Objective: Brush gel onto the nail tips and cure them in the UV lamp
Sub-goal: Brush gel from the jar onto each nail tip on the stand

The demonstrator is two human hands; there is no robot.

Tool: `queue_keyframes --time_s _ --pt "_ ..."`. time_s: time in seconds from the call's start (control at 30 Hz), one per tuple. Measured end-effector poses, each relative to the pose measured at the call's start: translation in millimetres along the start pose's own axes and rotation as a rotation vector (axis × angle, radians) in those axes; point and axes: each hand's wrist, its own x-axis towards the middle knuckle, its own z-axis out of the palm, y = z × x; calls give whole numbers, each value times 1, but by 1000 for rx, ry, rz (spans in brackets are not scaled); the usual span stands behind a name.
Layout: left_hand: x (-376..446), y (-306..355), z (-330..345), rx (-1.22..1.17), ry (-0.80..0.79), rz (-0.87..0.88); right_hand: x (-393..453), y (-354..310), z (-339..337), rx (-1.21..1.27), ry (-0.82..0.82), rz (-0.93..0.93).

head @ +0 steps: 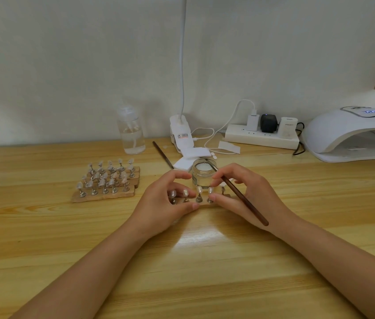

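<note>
Presently, step: brushing gel, judged mid-task
Left hand (168,201): pinched the wooden strip (201,205) of nail tips (199,190), mid-table
Right hand (239,194): fingers clamped on the brush (243,199), touching a stand
Gel jar (203,174): open, just behind
Next: likely steady strokes per tip
UV lamp (352,134): far right edge; bare table (205,261) between

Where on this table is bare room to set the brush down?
Bare wood shows between the UV lamp and the right hand, and left of the nail-tip stands. It is crowded around the glass jar, white pads and power strip.
</note>
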Motion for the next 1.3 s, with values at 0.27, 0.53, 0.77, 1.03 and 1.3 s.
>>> queue_keyframes --time_s 0.27,0.53,0.77,1.03,1.3 --pt "0 -1 -1 26 -4 0 1 9 -16 19 -34 10" --pt "-1 0 -1 45 -5 11 1 7 -15 31 -48 41" --pt "-1 0 -1 39 -9 17 3 10 -16 95 26 110" --pt "-4 6 2 54 43 119 3 -5 -9 141 214 79" --pt "-9 13 8 185 131 454 -4 -27 10 113 208 -110"
